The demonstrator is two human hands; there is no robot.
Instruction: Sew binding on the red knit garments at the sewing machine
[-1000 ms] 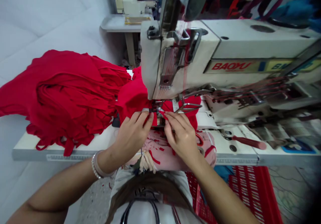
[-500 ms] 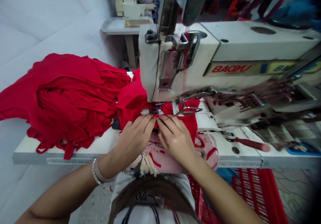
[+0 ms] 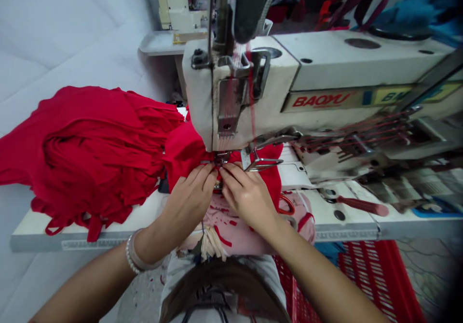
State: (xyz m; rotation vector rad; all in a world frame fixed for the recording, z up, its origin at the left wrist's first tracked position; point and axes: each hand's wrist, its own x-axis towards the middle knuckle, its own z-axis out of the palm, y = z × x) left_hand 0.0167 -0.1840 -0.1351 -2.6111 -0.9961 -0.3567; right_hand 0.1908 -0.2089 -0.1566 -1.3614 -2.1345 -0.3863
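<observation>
Closer together, left hand (image 3: 188,202) and right hand (image 3: 248,200) pinching red fabric (image 3: 186,151) at the presser foot (image 3: 221,158), its length running left.

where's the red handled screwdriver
In the head view, the red-handled metal screwdriver lies on the white sewing table, right of the person's right hand and just below the cream BAOYU sewing machine.

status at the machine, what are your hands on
Left hand and right hand on red fabric, fingertips at the presser foot of the Baoyu sewing machine. Red-handled scissors just beyond right hand.
</observation>
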